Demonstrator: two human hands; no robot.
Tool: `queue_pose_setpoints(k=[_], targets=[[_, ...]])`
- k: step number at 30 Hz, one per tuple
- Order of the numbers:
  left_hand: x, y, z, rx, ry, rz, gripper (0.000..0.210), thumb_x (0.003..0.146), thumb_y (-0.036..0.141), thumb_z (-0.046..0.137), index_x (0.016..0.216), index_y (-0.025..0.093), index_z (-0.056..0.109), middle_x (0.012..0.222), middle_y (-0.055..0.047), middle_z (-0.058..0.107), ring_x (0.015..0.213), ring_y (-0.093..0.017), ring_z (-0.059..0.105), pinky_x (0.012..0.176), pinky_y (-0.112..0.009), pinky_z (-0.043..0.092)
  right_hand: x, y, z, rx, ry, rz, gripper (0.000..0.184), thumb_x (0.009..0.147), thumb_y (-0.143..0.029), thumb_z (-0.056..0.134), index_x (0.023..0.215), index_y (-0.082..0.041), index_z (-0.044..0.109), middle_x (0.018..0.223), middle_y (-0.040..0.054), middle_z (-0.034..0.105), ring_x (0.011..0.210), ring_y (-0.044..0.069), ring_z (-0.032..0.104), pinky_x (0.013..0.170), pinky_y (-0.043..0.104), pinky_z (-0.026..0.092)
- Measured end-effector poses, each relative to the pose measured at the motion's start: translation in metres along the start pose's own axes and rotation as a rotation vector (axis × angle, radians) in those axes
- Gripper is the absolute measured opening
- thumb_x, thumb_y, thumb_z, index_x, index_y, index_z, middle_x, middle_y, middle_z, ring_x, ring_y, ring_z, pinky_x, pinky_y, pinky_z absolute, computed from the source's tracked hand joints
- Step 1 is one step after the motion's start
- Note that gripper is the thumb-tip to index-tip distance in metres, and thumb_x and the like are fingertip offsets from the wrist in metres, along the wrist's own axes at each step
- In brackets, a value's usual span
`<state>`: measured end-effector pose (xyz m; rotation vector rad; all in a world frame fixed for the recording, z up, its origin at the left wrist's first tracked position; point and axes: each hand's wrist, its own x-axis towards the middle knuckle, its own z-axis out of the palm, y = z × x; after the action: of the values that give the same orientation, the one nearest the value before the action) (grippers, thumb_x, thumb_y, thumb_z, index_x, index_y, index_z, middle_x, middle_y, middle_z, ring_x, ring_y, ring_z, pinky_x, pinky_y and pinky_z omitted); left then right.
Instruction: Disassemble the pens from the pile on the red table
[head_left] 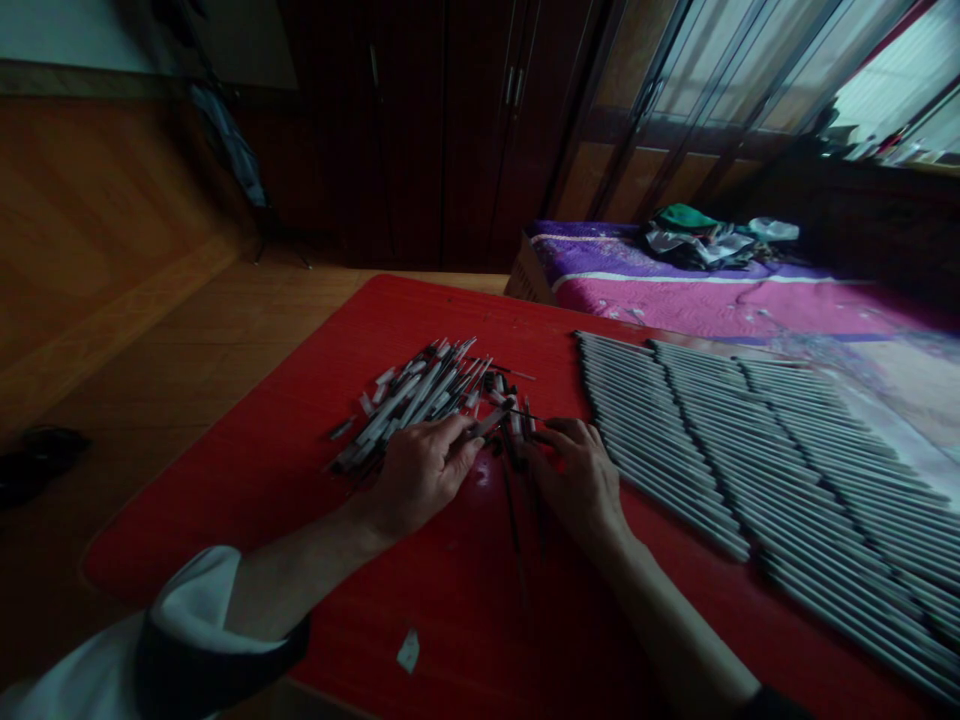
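My left hand (424, 465) is closed, pinching a slim grey tube (491, 418) between thumb and fingers. Opposite it, my right hand (577, 475) has curled fingers, with a thin dark rod (526, 413) at the fingertips that reaches toward the tube's far end. Behind my left hand lies a loose heap of slender grey and dark tubes (420, 390), like pen parts. Small dark and clear pieces (514, 425) are scattered between both hands. A few thin dark sticks (514, 510) lie below them, dim and hard to make out.
Long rows of grey sticks with dark ends (667, 450) cover the right side of the red table (300, 420). A small pale scrap (408, 651) lies near the front. Beyond stand a bed with a purple and pink cover (675, 295) and dark cabinets (450, 130).
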<state>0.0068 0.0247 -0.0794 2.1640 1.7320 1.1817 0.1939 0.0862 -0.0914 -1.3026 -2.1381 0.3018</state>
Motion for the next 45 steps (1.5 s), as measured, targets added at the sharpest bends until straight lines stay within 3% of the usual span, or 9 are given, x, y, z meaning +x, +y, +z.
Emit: queue_pose_setpoints(k=[4,11,16,20,22,26,30,36,45], targets=[[0.000,-0.001,0.000,-0.040,-0.029,-0.082,0.015,0.086,0.028,0.045,0.092,0.018,0.055,0.078,-0.005,0.067,0.072,-0.020,0.064,0.063,-0.028,0.048,-0.001,-0.005,0.005,-0.190,-0.050,-0.115,0.020,0.077,-0.033,0.057,0.084,-0.019,0.070,0.102,0.0116,0.060,0.097,0.028,0.047,0.079,0.040,0.045],[-0.001,-0.002,0.002,-0.056,-0.024,-0.104,0.018,0.086,0.031,0.046,0.094,0.018,0.055,0.080,-0.006,0.068,0.073,-0.021,0.065,0.064,-0.030,0.048,-0.004,-0.013,0.008,-0.086,-0.066,-0.087,0.017,0.077,-0.031,0.058,0.070,-0.019,0.068,0.089,0.0095,0.062,0.088,0.025,0.049,0.073,0.036,0.045],[-0.001,-0.002,0.002,-0.083,-0.028,-0.112,0.016,0.085,0.029,0.047,0.095,0.019,0.054,0.081,-0.005,0.068,0.073,-0.021,0.065,0.063,-0.029,0.048,-0.001,-0.015,0.007,0.301,-0.073,0.113,0.021,0.076,-0.035,0.059,0.071,-0.017,0.067,0.070,0.0068,0.064,0.068,0.020,0.057,0.062,0.033,0.047],[-0.001,-0.002,0.002,-0.068,-0.026,-0.093,0.015,0.085,0.028,0.047,0.095,0.019,0.054,0.080,-0.006,0.068,0.073,-0.021,0.065,0.062,-0.029,0.048,0.002,-0.012,0.007,0.786,-0.061,0.307,0.032,0.073,-0.037,0.062,0.096,-0.015,0.065,0.081,0.0060,0.069,0.068,0.017,0.062,0.062,0.029,0.049],[-0.001,-0.002,0.002,-0.054,-0.027,-0.086,0.015,0.085,0.028,0.047,0.093,0.018,0.054,0.078,-0.005,0.068,0.072,-0.021,0.065,0.061,-0.030,0.048,0.004,-0.009,0.008,0.876,-0.060,0.323,0.035,0.071,-0.036,0.064,0.098,-0.015,0.065,0.085,0.0065,0.070,0.073,0.018,0.062,0.066,0.029,0.049],[-0.001,-0.001,0.003,-0.070,-0.030,-0.105,0.017,0.085,0.028,0.046,0.094,0.017,0.055,0.080,-0.005,0.068,0.073,-0.019,0.064,0.064,-0.030,0.049,0.007,-0.008,0.009,0.906,-0.066,0.341,0.024,0.067,-0.034,0.066,0.083,-0.015,0.068,0.079,0.0062,0.070,0.072,0.018,0.062,0.068,0.029,0.048],[0.000,-0.002,0.003,-0.222,-0.003,-0.172,0.017,0.086,0.028,0.045,0.097,0.017,0.052,0.083,-0.005,0.067,0.076,-0.016,0.064,0.067,-0.027,0.050,0.007,-0.012,0.003,0.915,-0.042,0.355,0.021,0.066,-0.032,0.067,0.078,-0.015,0.065,0.074,0.0049,0.067,0.067,0.015,0.059,0.062,0.026,0.047],[0.004,-0.003,-0.001,-0.576,0.091,-0.281,0.014,0.085,0.030,0.048,0.091,0.017,0.049,0.075,-0.003,0.064,0.066,-0.011,0.061,0.059,-0.021,0.049,0.006,-0.017,-0.003,0.974,-0.060,0.348,0.035,0.068,-0.034,0.065,0.097,-0.016,0.063,0.078,0.0041,0.066,0.067,0.014,0.058,0.062,0.027,0.046],[0.015,-0.013,0.000,-1.024,0.144,-0.510,0.018,0.082,0.030,0.052,0.093,0.018,0.046,0.087,-0.004,0.064,0.062,-0.012,0.062,0.051,-0.024,0.051,0.005,-0.014,-0.004,1.003,-0.069,0.424,0.023,0.060,-0.033,0.072,0.072,-0.016,0.061,0.069,0.0029,0.064,0.060,0.013,0.057,0.057,0.025,0.045]])
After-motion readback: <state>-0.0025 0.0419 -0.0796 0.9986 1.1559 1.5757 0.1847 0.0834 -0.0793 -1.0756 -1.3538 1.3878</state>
